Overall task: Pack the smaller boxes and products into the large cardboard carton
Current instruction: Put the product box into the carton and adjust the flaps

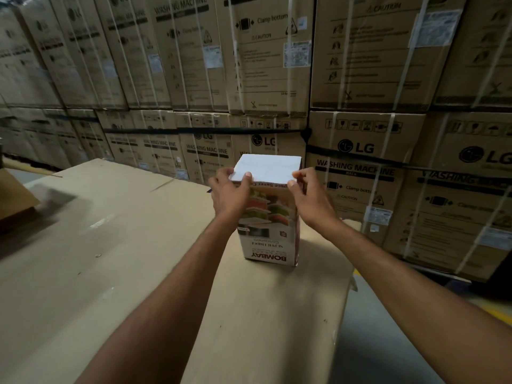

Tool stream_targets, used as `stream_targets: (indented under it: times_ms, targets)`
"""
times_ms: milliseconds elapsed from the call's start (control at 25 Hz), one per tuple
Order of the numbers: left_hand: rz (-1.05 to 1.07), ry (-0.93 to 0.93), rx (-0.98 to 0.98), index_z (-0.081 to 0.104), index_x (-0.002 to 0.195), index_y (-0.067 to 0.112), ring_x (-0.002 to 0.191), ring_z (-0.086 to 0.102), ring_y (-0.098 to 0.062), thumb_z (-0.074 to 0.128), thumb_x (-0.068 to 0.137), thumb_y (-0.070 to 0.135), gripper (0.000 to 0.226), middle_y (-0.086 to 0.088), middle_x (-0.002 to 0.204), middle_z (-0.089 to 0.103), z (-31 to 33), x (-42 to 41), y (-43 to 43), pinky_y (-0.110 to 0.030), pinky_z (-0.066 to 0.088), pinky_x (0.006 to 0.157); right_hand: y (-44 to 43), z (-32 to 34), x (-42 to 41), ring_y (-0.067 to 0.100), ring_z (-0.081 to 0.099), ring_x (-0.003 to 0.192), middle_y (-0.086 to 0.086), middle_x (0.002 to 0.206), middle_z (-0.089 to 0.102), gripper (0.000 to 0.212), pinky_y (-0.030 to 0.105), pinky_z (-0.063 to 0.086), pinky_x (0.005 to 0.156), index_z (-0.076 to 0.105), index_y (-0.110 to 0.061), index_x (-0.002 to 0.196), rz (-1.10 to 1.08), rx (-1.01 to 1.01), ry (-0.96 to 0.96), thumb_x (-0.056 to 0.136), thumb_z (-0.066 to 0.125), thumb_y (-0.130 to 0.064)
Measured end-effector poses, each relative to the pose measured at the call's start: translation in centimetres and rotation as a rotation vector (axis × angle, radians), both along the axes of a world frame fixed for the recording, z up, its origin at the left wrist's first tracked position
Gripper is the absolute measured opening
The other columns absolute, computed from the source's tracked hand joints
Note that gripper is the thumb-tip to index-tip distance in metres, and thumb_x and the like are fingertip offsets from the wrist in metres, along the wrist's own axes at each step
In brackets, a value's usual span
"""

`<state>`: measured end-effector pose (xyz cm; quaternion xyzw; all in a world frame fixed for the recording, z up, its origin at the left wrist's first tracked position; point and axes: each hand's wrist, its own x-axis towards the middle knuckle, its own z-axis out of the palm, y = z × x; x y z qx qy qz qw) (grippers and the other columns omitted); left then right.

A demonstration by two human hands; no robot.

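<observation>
Two hands are clamped on a printed product box (270, 234): the left hand (231, 189) is curled round its upper left edge, thumb laid on the white top, and the right hand (309, 195) is pinched on its upper right corner. The box is stood on end, print inverted, on the cardboard surface (124, 259) beneath it. A grip high on both sides is judged chosen so it can be lifted without tipping. Washing-machine cartons (360, 162) are stacked behind the box; a brown carton (13, 200) is glimpsed well to its left.
</observation>
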<state>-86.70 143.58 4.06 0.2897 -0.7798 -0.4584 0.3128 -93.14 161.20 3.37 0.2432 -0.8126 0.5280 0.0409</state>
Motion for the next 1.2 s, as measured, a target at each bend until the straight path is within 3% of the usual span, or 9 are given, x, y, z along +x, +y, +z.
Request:
stream_targets:
  times_ms: [120, 200, 320, 520, 600, 720, 840, 960, 1200]
  targets:
    - [-0.062, 0.066, 0.267, 0.040, 0.140, 0.026, 0.107, 0.068, -0.021, 0.064, 0.089, 0.054, 0.063, -0.003, 0.129, 0.060, -0.9, 2.3, -0.2, -0.039, 0.060, 0.082, -0.8, -0.5, 1.1, 0.020, 0.065, 0.108, -0.005, 0.130, 0.059, 0.036, 0.049, 0.058, 0.087, 0.039, -0.042, 0.130, 0.087, -0.133, -0.145, 0.099, 0.057, -0.048]
    - [-0.064, 0.081, 0.304, 0.042, 0.135, 0.023, 0.100, 0.069, -0.019, 0.065, 0.089, 0.048, 0.057, -0.003, 0.123, 0.063, -0.9, 3.8, -0.4, -0.033, 0.056, 0.073, -1.0, -0.5, 2.0, 0.019, 0.063, 0.107, -0.001, 0.128, 0.059, 0.039, 0.042, 0.054, 0.087, 0.050, -0.033, 0.133, 0.068, -0.101, -0.134, 0.100, 0.053, -0.055]
    - [0.034, 0.041, 0.309, 0.047, 0.126, 0.020, 0.094, 0.061, -0.015, 0.057, 0.093, 0.055, 0.049, -0.003, 0.117, 0.059, -1.4, 6.6, -0.4, -0.030, 0.047, 0.066, -0.4, -0.4, 3.6, 0.029, 0.066, 0.090, 0.007, 0.097, 0.069, 0.061, 0.036, 0.044, 0.072, 0.062, -0.018, 0.093, -0.100, -0.154, -0.271, 0.098, 0.038, -0.074]
    - [0.071, -0.132, 0.424, 0.057, 0.124, 0.020, 0.103, 0.062, -0.030, 0.029, 0.086, 0.086, 0.081, -0.010, 0.114, 0.062, -1.8, 11.8, -0.2, -0.050, 0.052, 0.096, 0.9, -0.1, 8.2, 0.019, 0.060, 0.072, 0.002, 0.082, 0.063, 0.036, 0.031, 0.046, 0.059, 0.059, -0.024, 0.085, 0.028, -0.242, -0.755, 0.103, 0.050, -0.054]
    - [0.017, -0.203, 0.438, 0.058, 0.120, 0.021, 0.102, 0.063, -0.032, 0.024, 0.084, 0.091, 0.086, -0.011, 0.114, 0.064, -1.9, 13.8, 0.2, -0.047, 0.053, 0.092, 1.2, -0.9, 10.0, 0.020, 0.059, 0.076, 0.004, 0.088, 0.064, 0.027, 0.032, 0.042, 0.060, 0.062, -0.021, 0.091, 0.088, -0.150, -0.801, 0.100, 0.054, -0.045]
    - [-0.133, -0.347, 0.396, 0.065, 0.107, 0.021, 0.094, 0.068, -0.027, 0.037, 0.086, 0.086, 0.074, -0.010, 0.107, 0.071, -3.0, 17.6, 1.2, -0.040, 0.059, 0.077, 1.4, -2.6, 13.0, 0.017, 0.064, 0.077, 0.004, 0.096, 0.073, 0.029, 0.028, 0.045, 0.060, 0.069, -0.017, 0.113, 0.119, -0.048, -0.789, 0.091, 0.068, -0.036]
    - [-0.123, -0.361, 0.287, 0.069, 0.099, 0.020, 0.091, 0.072, -0.027, 0.057, 0.072, 0.068, 0.056, -0.006, 0.100, 0.075, -4.8, 22.4, 1.3, -0.052, 0.060, 0.087, 1.4, -4.2, 16.9, 0.016, 0.069, 0.077, 0.002, 0.099, 0.077, 0.044, 0.027, 0.050, 0.064, 0.067, -0.014, 0.121, 0.124, -0.056, -0.743, 0.085, 0.074, -0.038]
    - [-0.083, -0.274, 0.343, 0.070, 0.104, 0.024, 0.091, 0.073, -0.023, 0.062, 0.067, 0.059, 0.052, -0.001, 0.098, 0.076, -4.8, 28.7, 1.4, -0.049, 0.061, 0.087, 1.2, -4.7, 22.0, 0.014, 0.073, 0.085, 0.001, 0.106, 0.078, 0.068, 0.029, 0.051, 0.069, 0.064, -0.014, 0.127, 0.176, -0.077, -0.702, 0.069, 0.075, -0.049]
    - [-0.062, -0.074, 0.388, 0.065, 0.118, 0.025, 0.098, 0.070, -0.021, 0.063, 0.083, 0.043, 0.040, 0.000, 0.110, 0.073, -3.0, 43.6, -0.4, -0.034, 0.049, 0.074, -1.2, -2.4, 36.1, 0.008, 0.070, 0.088, -0.002, 0.113, 0.072, 0.038, 0.022, 0.051, 0.066, 0.054, -0.018, 0.129, 0.268, -0.199, -0.598, 0.095, 0.072, -0.027]
